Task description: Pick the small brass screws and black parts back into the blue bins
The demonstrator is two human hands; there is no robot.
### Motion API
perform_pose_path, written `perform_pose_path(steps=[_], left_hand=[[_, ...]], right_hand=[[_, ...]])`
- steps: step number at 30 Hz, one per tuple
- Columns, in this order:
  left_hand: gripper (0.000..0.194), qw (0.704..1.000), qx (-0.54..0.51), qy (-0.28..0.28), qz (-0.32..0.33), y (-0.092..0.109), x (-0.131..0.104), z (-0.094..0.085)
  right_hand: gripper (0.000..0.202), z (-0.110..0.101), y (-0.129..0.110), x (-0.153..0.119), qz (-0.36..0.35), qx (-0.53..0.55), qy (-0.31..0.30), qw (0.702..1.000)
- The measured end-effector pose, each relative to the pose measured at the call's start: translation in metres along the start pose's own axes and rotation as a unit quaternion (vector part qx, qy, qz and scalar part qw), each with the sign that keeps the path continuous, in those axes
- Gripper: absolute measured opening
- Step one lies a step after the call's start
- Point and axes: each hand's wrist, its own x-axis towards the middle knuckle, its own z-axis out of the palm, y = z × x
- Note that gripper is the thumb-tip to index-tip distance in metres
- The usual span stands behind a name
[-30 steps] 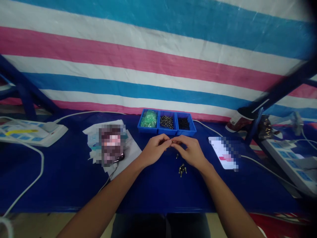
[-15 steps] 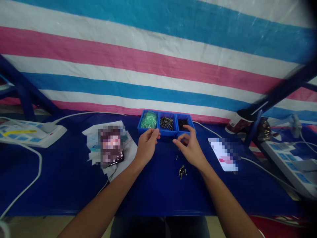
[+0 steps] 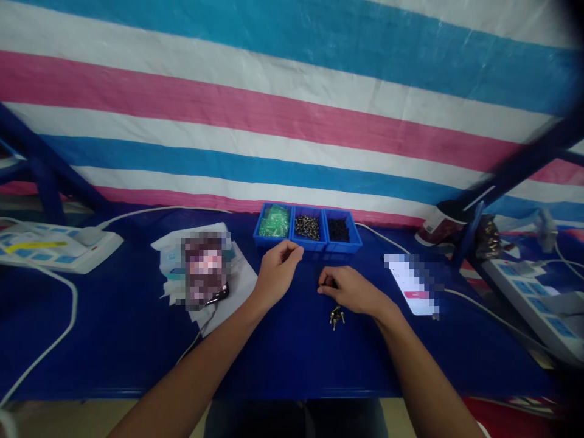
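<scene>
Head view: right hand (image 3: pixel 345 288) pinched, contents hidden.

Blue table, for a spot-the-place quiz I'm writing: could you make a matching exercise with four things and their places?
1. Translucent green plastic pieces
2. Small black pieces
3. Dark red cup
4. Loose brass-and-black pieces

A. Beside the slanting blue post
B. In the right blue plastic bin
C. On the table, nearer the person than the right hand
D. In the left blue plastic bin

Pairs: 1-D, 2-B, 3-A, 4-C
</scene>
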Motion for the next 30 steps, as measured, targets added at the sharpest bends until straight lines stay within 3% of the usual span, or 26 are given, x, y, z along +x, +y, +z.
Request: perform_pose_path(steps=[8,14,21,30], left_hand=[[0.027,0.995,0.041,-0.085,-0.006,0.001,-0.005,0.001],[0.025,0.986,0.036,-0.162,0.028,0.009,-0.009,0.002],[0.021,0.985,0.003,-0.17,0.003,0.008,-0.007,0.001],[0.029,0.978,-0.079,-0.183,-0.061,0.005,-0.003,0.001]], right_hand=[[0.012,-0.004,-0.011,0.002,-0.058,0.105,0.149,0.982],[0.011,-0.002,-0.018,0.002,-0.102,0.131,0.22,0.961],[0.013,-0.001,-0.018,0.002,-0.067,0.124,0.23,0.963],[0.018,-0.005,-0.025,-0.001,-0.095,0.116,0.204,0.967]])
